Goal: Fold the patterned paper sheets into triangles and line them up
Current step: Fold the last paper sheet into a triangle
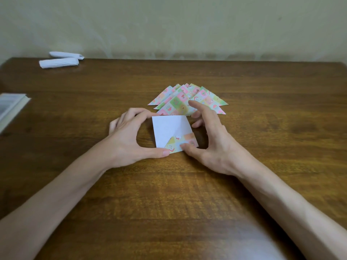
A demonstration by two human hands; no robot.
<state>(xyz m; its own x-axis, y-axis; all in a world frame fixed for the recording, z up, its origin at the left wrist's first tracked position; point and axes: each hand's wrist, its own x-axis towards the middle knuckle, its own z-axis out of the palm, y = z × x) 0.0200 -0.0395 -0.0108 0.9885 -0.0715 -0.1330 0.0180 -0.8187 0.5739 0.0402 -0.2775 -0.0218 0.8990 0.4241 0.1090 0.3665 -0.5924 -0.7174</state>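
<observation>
A square sheet (pixel 169 128) lies on the brown tabletop (pixel 169 194), near the middle, white side up. Its near right corner is folded over, so the colored pattern shows there.

The left hand (pixel 127 136) is curved round the left side of the sheet. Its thumb (pixel 163 152) touches the near edge, and its fingers (pixel 139 112) reach the far left corner, so it holds the sheet between them.

The right hand (pixel 212 139) holds the right side. Its thumb (pixel 187 148) presses on the folded corner. Its first finger (pixel 197 106) sticks out over the far edge. The other fingers curl in by the right edge, partly hidden.

Just behind the sheet is a pile of folded triangles (pixel 180 100). They overlap like a fan, with their points facing away.

Far off at the back left are two white paper rolls (pixel 60 62), side by side. A flat pale thing (pixel 11 107) sits at the left edge. A plain wall (pixel 187 25) is behind the tabletop.
</observation>
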